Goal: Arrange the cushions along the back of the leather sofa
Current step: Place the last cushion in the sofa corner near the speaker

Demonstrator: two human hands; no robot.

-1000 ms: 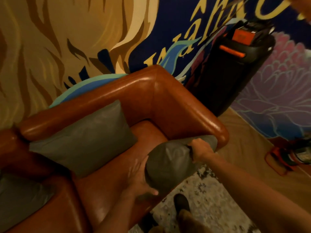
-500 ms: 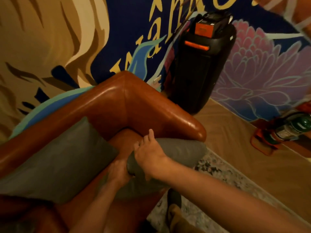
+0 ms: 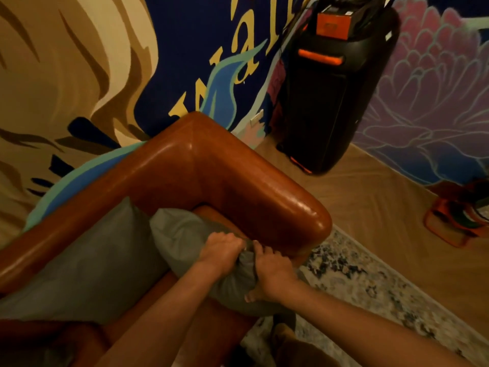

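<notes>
The step in hand looks like seating a second grey cushion [image 3: 185,242] into the sofa's corner. At about eight o'clock a first grey cushion [image 3: 90,266] leans against the backrest of the brown leather sofa [image 3: 164,165]. Just right of it, near the picture's centre, the second cushion lies angled toward the corner, its far end touching the first cushion. The left hand [image 3: 222,251] is clamped on its near end from above, fingers curled into the fabric; the right hand [image 3: 272,274], just beside it at five o'clock, grips the same bunched end.

The next move likely calls for tipping the cushion upright and pressing it back against the backrest, beside the first one.

Beyond the armrest, a patterned rug [image 3: 370,284] runs toward four o'clock over wooden flooring [image 3: 370,202]. At one o'clock a tall black speaker [image 3: 325,102] stands against a painted mural wall [image 3: 79,62].
</notes>
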